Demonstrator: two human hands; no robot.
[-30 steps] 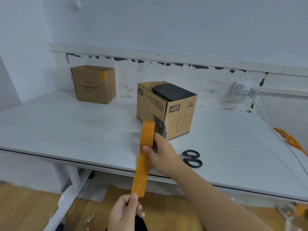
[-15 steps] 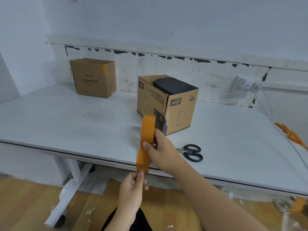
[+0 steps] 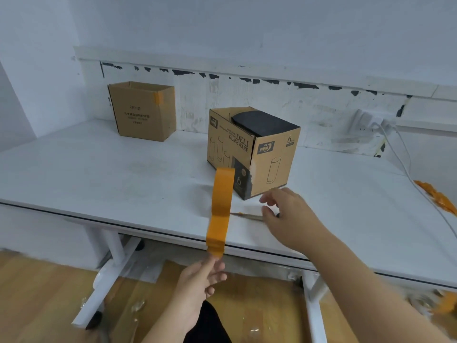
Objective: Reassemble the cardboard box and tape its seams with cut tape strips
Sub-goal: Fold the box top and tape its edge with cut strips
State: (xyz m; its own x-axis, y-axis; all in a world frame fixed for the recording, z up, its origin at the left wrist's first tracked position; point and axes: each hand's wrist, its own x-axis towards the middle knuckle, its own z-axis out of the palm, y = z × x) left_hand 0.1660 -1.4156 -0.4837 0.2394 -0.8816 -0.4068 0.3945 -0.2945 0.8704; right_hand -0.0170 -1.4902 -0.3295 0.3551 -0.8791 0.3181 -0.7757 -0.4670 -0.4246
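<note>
A brown "DELI GLASSWARE" cardboard box (image 3: 272, 159) stands on the white table (image 3: 99, 174), its top open and a black sheet showing inside. In front of it the orange tape roll (image 3: 222, 189) is seen edge-on, with a pulled-out strip (image 3: 216, 240) running down past the table edge. My left hand (image 3: 200, 280) pinches the strip's lower end below the edge. My right hand (image 3: 289, 214) hovers with loose, spread fingers over the scissors (image 3: 247, 216). It hides their handles; only the blades show. I cannot tell whether the roll rests on the table.
A second brown box (image 3: 143, 112) with a bit of orange tape on its corner stands at the back left against the wall. Orange tape scraps (image 3: 437, 196) lie at the right edge beside a white cable (image 3: 405, 164) from a wall socket. Wooden floor lies below.
My right hand has let go of the tape roll and moved right over the scissors. My left hand still pinches the strip's end, and the view has moved closer to the table.
</note>
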